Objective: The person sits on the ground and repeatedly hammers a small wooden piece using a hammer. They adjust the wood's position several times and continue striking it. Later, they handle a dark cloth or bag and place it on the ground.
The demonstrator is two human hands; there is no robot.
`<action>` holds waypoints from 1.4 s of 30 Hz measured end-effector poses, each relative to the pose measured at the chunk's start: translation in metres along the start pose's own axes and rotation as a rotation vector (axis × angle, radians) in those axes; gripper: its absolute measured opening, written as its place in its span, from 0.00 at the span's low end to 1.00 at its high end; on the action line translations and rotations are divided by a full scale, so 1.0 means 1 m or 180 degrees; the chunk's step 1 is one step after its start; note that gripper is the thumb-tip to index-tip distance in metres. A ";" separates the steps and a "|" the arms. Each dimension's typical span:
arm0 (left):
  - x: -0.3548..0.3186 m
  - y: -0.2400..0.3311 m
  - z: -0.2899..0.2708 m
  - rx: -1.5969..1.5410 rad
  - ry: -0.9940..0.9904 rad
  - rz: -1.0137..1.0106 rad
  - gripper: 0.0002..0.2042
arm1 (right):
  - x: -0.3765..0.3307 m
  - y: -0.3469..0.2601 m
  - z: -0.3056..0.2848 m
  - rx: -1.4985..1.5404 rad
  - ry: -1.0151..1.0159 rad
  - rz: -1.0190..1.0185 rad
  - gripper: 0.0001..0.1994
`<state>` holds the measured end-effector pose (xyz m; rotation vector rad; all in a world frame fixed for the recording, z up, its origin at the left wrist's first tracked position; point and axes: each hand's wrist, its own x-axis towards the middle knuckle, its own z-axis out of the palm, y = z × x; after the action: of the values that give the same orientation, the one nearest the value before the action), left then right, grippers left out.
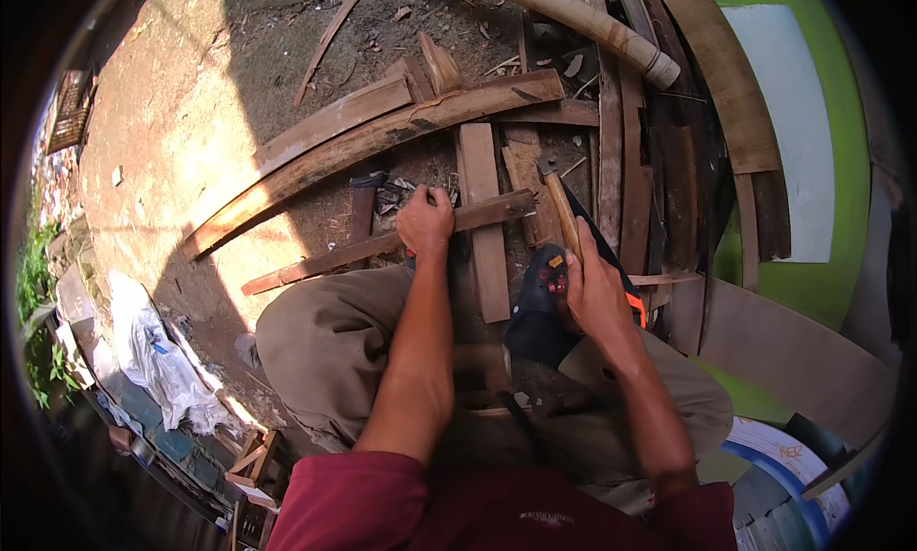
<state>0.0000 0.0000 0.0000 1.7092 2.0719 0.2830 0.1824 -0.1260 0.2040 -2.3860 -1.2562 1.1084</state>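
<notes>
My left hand (426, 222) is closed around a narrow wooden strip (330, 261), its fingers curled over the top. The strip slants across a wider flat board (485, 217), which lies lengthwise in front of me. My right hand (597, 296) grips the wooden handle of a hammer (562, 204). The hammer's metal head is up, just right of the strip's far end and apart from it. A black item with red and yellow spots (541, 303) lies below my right hand; its kind is unclear. Dark crumpled material (392, 196) shows beside my left hand.
A long weathered plank (382, 136) lies beyond the strip. Several old boards (635, 188) are stacked on the right, under a bamboo pole (592, 26). White plastic sheeting (167, 355) lies on the left. A green and white panel (783, 131) stands at the far right.
</notes>
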 end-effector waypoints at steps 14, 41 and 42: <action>0.008 -0.010 -0.003 -0.0040 -0.0001 0.0195 0.14 | 0.003 -0.044 0.018 -0.0051 0.0496 -0.0539 0.29; 0.010 -0.008 -0.006 0.0036 -0.0329 0.0080 0.14 | -0.019 -0.023 0.050 0.0458 0.0790 -0.0234 0.27; 0.010 -0.007 -0.006 0.0044 -0.0342 0.0072 0.14 | -0.014 -0.027 0.049 0.0362 0.0977 -0.0491 0.27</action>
<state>-0.0108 0.0090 0.0005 1.7181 1.9830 0.1801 0.1262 -0.1271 0.1914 -2.2266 -1.2103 0.7157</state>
